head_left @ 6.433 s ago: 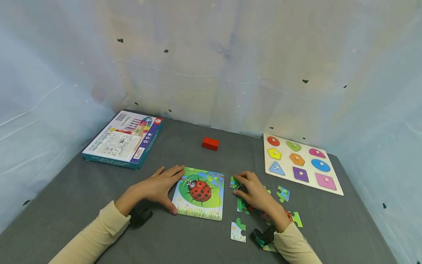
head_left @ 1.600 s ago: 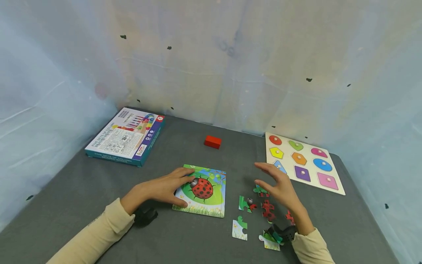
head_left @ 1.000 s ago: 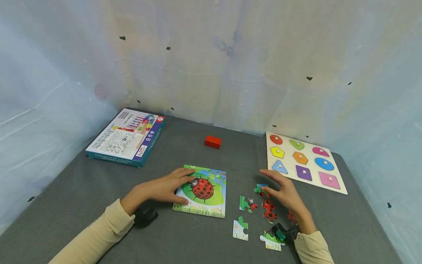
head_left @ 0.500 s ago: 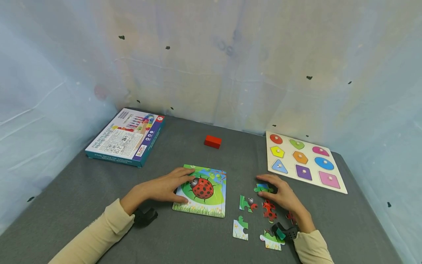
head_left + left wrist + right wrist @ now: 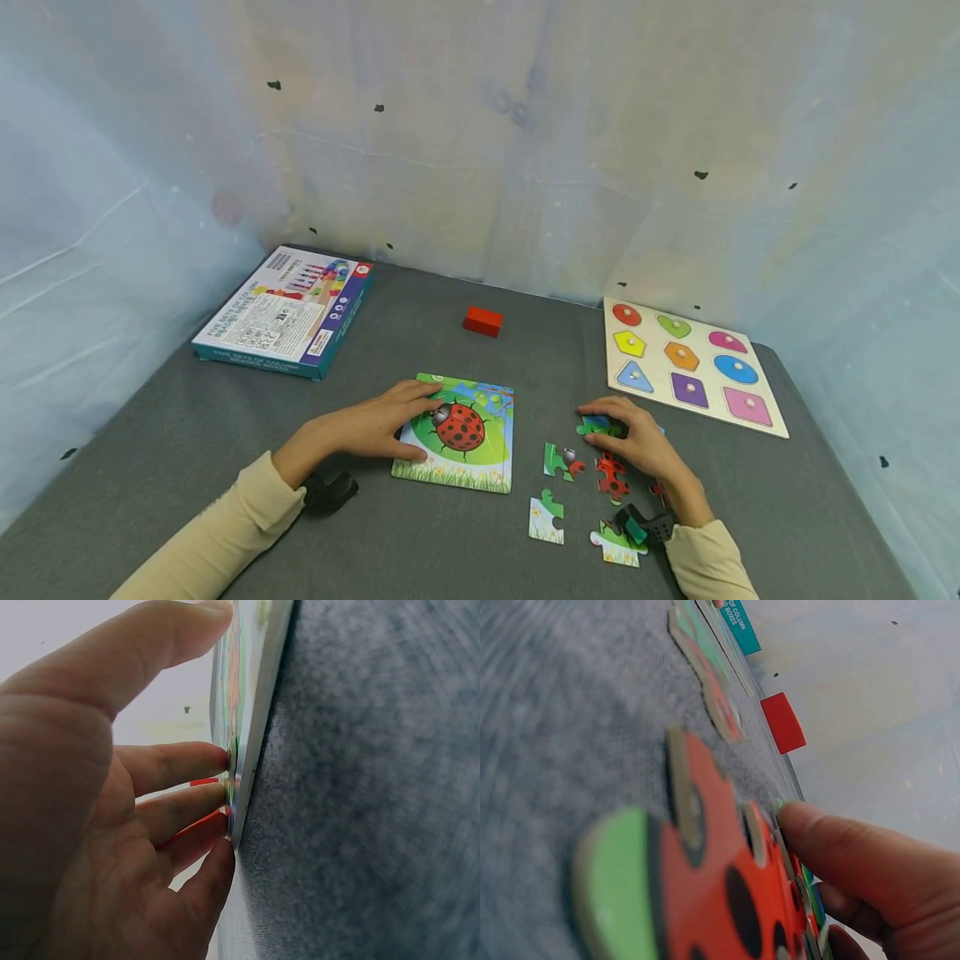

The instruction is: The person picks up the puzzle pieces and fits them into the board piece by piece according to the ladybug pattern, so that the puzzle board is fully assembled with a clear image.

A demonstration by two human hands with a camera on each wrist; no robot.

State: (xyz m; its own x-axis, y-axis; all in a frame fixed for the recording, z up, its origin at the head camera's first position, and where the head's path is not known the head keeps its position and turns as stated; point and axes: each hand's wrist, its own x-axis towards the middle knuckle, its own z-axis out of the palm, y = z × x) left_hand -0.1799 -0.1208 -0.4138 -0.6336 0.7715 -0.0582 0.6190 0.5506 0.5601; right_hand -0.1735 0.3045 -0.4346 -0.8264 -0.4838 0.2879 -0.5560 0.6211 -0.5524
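Note:
My left hand [image 5: 375, 421] rests on the square ladybug puzzle board [image 5: 480, 479], its fingertips on the left part of the picture. In the left wrist view, the fingertips touch the face of the board [image 5: 259, 712]. My right hand [image 5: 637, 437] pinches a blue-and-green puzzle piece [image 5: 597, 424] between thumb and fingers, low over the table. Just below lies a red spotted puzzle piece [image 5: 612, 479]. To its left are a green piece with the ladybug's head [image 5: 561, 462] and a white-and-green flower piece [image 5: 546, 518]. Another flower piece [image 5: 618, 550] lies near the right wrist.
A wooden shape board [image 5: 693, 367] with knobbed pieces lies at the back right. A red block [image 5: 483, 322] sits at the back middle. On the left is a flat boxed toy [image 5: 281, 312]. Plastic sheeting [image 5: 480, 150] hangs behind the grey table.
My right hand has come down from above the pieces and closed on the blue-and-green one. The piece it touched 6.4 s ago is gone from that spot. My left hand slid onto the board.

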